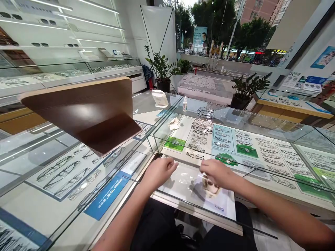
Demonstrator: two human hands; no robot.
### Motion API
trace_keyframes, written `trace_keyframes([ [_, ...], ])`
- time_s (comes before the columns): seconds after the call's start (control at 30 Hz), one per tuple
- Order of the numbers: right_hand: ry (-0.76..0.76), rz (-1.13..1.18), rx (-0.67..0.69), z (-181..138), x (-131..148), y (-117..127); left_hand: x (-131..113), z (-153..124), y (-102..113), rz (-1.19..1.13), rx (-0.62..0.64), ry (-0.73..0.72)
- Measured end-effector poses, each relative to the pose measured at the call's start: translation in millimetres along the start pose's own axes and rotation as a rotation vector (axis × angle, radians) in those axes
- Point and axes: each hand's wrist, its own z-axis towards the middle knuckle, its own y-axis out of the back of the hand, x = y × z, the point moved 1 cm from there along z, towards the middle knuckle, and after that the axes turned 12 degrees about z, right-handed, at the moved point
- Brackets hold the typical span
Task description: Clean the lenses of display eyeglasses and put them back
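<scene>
My left hand (161, 171) is closed, its fingers curled in at the drawer's left side. Opposite it, my right hand (216, 172) is also closed, with thumb and fingers pinched together. Whatever is in either hand is hidden or too small to make out. Below both hands lies a pulled-out drawer (180, 193) holding a printed sheet (218, 202) with a picture of a face on it. Just beyond the hands, a dark-framed pair of glasses (195, 155) lies in the glass display case (180, 164).
A brown folding stand (86, 111) rises on the left counter. On the glass top are a crumpled cloth (174, 123), a spray bottle (185, 104) and a white device (159, 98). Rows of eyeglasses (272, 157) fill the case at right. Potted plants (162, 75) stand behind.
</scene>
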Motion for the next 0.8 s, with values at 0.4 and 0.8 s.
trace_keyframes([
  [0.4,-0.56,-0.235,-0.48,-137,-146,65,-84,173,54,0.38,-0.292,-0.43],
  [0.8,-0.553,-0.147,-0.562,-143,-156,54,-106,274,34,0.62,-0.079,-0.673],
])
